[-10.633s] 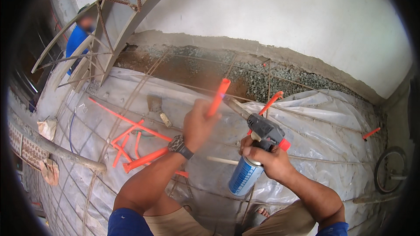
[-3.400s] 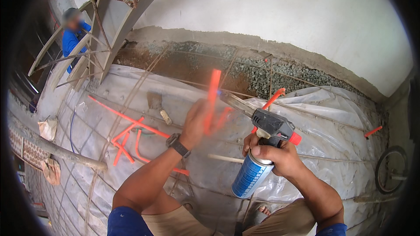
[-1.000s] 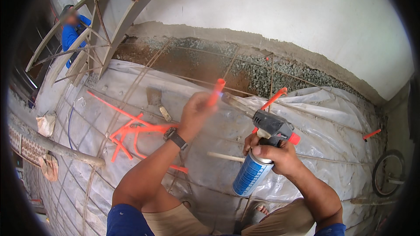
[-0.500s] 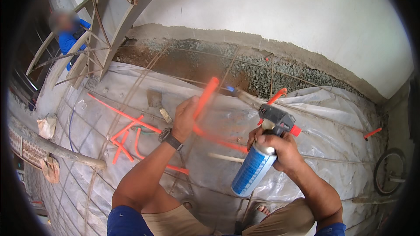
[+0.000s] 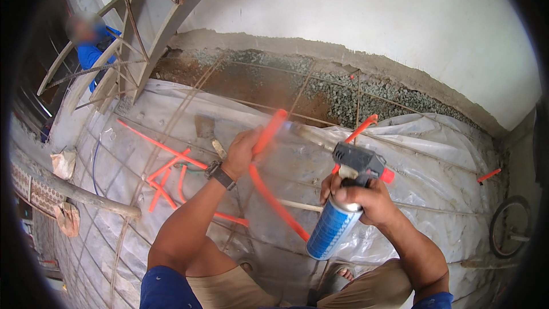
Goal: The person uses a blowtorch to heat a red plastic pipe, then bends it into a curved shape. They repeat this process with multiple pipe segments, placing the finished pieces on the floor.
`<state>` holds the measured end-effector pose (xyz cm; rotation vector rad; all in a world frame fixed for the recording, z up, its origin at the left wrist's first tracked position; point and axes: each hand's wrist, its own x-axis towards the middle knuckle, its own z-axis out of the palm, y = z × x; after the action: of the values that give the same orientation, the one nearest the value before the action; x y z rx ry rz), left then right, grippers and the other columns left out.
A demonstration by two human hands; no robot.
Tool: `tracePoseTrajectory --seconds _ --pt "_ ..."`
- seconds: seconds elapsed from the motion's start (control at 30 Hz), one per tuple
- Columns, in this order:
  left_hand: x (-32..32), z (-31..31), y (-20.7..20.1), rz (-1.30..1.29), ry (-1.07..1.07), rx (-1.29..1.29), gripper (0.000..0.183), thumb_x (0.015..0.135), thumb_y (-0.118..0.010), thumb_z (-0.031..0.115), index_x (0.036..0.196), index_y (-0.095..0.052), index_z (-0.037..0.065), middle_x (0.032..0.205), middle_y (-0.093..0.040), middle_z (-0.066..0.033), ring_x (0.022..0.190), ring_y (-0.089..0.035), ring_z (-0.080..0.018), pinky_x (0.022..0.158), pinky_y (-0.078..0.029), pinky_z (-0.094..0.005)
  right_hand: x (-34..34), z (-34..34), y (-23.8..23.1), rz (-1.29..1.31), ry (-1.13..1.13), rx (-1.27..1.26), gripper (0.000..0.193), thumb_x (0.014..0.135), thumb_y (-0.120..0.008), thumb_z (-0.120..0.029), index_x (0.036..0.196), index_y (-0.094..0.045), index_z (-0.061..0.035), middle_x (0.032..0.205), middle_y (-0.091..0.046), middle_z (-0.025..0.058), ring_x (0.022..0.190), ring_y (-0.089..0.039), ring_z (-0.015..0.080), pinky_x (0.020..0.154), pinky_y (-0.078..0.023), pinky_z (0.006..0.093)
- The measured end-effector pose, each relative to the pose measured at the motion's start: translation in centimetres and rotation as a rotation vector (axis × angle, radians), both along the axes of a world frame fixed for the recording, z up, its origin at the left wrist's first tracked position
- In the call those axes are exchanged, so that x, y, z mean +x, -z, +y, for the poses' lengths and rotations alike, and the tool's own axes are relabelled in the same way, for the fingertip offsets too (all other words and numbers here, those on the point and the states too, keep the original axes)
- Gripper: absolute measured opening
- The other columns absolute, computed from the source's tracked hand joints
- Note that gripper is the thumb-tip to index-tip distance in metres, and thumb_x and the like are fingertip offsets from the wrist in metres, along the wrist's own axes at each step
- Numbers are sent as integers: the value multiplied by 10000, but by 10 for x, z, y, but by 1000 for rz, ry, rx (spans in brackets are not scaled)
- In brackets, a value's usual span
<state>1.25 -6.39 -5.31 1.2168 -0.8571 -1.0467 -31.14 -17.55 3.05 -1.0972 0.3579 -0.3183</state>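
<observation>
My left hand (image 5: pixel 240 151) is closed around an orange plastic pipe (image 5: pixel 277 206). One end of the pipe sticks up past my fingers toward the torch nozzle, while the rest curves down below my fist. My right hand (image 5: pixel 367 199) grips a gas blowtorch (image 5: pixel 333 228), a blue canister with a black and red burner head on top. The blurred nozzle points up and left, with a faint bluish glow beside the pipe's upper end. Whether the flame touches the pipe I cannot tell.
More orange pipes (image 5: pixel 166 174) lie on plastic sheeting (image 5: pixel 400 217) crossed by rebar. An orange stub (image 5: pixel 361 128) rises behind the torch. Gravel (image 5: pixel 389 97) borders the white wall. A bicycle wheel (image 5: pixel 510 226) stands far right. Behind steel framework (image 5: pixel 166 40) is a person in blue (image 5: pixel 88 54).
The lower length of the pipe has swung downward and now hangs more steeply. The torch head has shifted slightly down and left, and its nozzle and flame are more blurred.
</observation>
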Motion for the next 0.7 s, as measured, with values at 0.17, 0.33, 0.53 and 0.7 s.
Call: tracePoseTrajectory --seconds 0.17,0.33,0.53,0.7 --pt "-4 3 -6 12 77 28 657 1199 -371 505 902 -664 -3 590 -468 -5 516 -408 -122 524 -347 -303 -3 -3 -2 -6 -34 -11 238 833 -804 -180 993 -703 -36 1021 -736 182 1000 -736 333 912 -574 485" --pt "2 3 -10 112 177 42 662 1178 -351 494 754 -585 42 572 -459 -9 506 -399 -135 519 -336 -314 -7 -10 -6 59 60 20 236 811 -802 -171 976 -696 -39 1010 -738 189 991 -742 348 921 -571 486" --pt "3 3 -7 205 254 103 730 1151 -354 543 578 -461 104 538 -435 -16 484 -385 -165 507 -320 -335 -8 -12 -1 -42 -103 -12 251 810 -808 -215 949 -692 -41 1030 -745 214 994 -744 363 923 -568 496" --pt "9 2 -3 259 481 5 726 1142 -368 577 588 -458 116 527 -437 -16 466 -389 -161 489 -313 -335 -10 -21 -2 13 -12 76 290 819 -837 -175 1030 -710 -21 1055 -750 180 993 -753 323 899 -586 472"
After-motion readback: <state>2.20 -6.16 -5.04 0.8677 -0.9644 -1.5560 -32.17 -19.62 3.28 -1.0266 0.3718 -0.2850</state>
